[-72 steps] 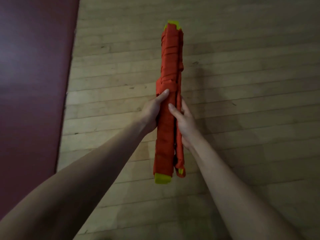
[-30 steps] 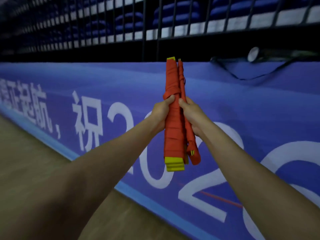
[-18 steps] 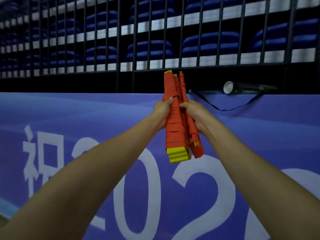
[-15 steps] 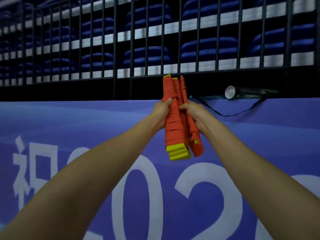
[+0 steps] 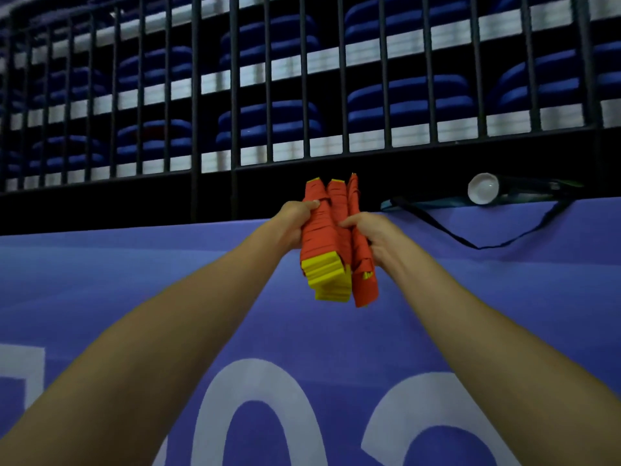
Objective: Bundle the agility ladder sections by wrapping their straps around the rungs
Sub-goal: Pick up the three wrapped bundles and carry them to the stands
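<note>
Head camera: left hand (image 5: pixel 295 220) and right hand (image 5: pixel 373 234) still grip ladder bundle (image 5: pixel 323 238), tipped nearer.

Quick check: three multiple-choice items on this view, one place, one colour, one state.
1. Where is the white-capped tube? A above the banner, right of the bundle; B on the floor; C in a hand.
2. The rung ends at the bundle's lower end are: A blue; B yellow; C white.
3. The bundle is: A gripped by the left hand and the right hand; B lying on the floor; C held one-handed.
Key: A, it lies past the banner's top edge; B, a yellow stack shows there; A, both hands curl round it.
</note>
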{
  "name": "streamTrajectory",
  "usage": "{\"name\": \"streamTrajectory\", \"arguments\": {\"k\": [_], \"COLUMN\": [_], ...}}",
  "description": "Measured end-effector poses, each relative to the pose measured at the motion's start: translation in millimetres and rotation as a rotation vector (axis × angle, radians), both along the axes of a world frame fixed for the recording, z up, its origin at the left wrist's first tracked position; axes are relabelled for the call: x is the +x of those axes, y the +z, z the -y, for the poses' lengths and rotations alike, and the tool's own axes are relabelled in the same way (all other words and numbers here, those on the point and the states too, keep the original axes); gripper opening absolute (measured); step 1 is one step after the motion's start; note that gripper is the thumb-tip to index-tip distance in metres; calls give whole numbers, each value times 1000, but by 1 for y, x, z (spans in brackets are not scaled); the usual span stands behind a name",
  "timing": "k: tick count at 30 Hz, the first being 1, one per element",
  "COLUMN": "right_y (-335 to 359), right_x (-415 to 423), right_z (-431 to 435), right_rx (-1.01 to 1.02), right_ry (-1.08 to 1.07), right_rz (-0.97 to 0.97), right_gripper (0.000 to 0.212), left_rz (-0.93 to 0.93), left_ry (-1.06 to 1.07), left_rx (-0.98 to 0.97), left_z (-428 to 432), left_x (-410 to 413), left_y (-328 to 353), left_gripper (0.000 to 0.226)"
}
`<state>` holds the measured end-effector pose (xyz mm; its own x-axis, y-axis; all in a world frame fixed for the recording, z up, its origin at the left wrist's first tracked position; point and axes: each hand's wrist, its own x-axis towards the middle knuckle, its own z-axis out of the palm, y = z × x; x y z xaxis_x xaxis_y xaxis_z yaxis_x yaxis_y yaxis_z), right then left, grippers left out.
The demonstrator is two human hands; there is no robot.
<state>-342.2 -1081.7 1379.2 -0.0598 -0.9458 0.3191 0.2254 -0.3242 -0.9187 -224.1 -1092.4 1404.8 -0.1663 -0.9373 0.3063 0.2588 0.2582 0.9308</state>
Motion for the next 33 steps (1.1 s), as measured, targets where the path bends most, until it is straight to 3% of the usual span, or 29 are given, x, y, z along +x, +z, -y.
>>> {"name": "streamTrajectory", "arguments": {"k": [15, 21, 26, 30, 33], "right_y": [49, 73, 82, 75, 73], "right_x": [-22, -19, -17, -17, -20], "right_z": [125, 146, 146, 143, 133], "right_rx": [-58, -3, -11, -16, -25], "right_ry": [-120, -221, -228, -189, -80], "right_rz": [-90, -129, -131, -107, -74], "right_gripper": [17, 30, 36, 29, 24], "left_rz": [110, 281, 164, 24, 60], "left_ry": [2, -2, -185, -301, -339], "left_rx": [-42, -85, -100, -66, -29], "left_z": [163, 180, 168, 162, 157], "left_x": [-5, 8, 10, 18, 23], "left_y": [41, 49, 51, 54, 59], "left_gripper": [29, 22, 18, 18, 28]}}
